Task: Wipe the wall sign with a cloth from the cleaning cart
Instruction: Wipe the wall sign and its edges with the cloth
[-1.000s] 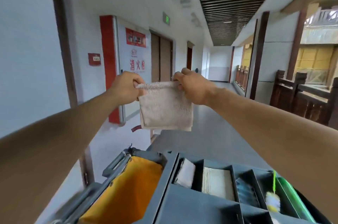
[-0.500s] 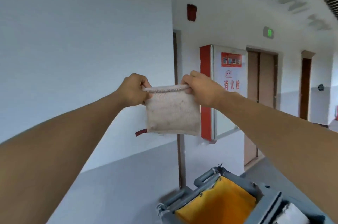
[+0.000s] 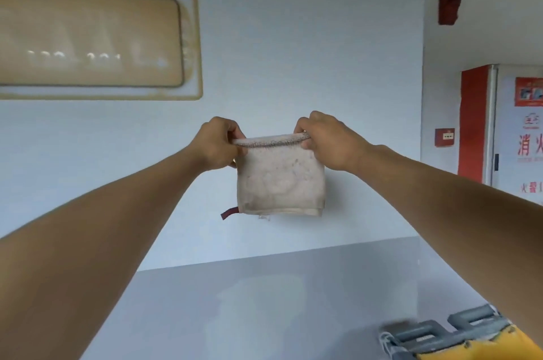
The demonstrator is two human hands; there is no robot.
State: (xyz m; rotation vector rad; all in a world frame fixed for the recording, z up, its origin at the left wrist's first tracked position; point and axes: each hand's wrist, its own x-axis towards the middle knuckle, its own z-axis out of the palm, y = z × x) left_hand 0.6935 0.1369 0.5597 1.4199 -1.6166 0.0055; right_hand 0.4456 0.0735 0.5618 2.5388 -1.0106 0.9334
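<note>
2 hands hold 1 cloth (image 3: 280, 180) up in front of a pale wall (image 3: 308, 51). The left hand (image 3: 217, 143) pinches the cloth's top left corner with curled fingers, and the right hand (image 3: 326, 139) pinches the top right corner the same way, so the top hem is stretched between them and the rest hangs down flat. The cloth looks folded and somewhat soiled, with a small dark red tag (image 3: 229, 212) sticking out at its lower left corner.

The wall sign (image 3: 91, 39), a tan plate in a pale frame, hangs at the upper left, above the left arm and well apart from the cloth. Its lettering is too blurred to read.

As for progress, the fetching step looks finished: the cloth is in hand, and a corner of the cleaning cart (image 3: 458, 330) with its yellow bag (image 3: 493, 345) shows at the lower right. The wiping itself is not yet begun, since the cloth touches nothing but the hands. What remains is to raise it leftward to the sign and rub across its face.
</note>
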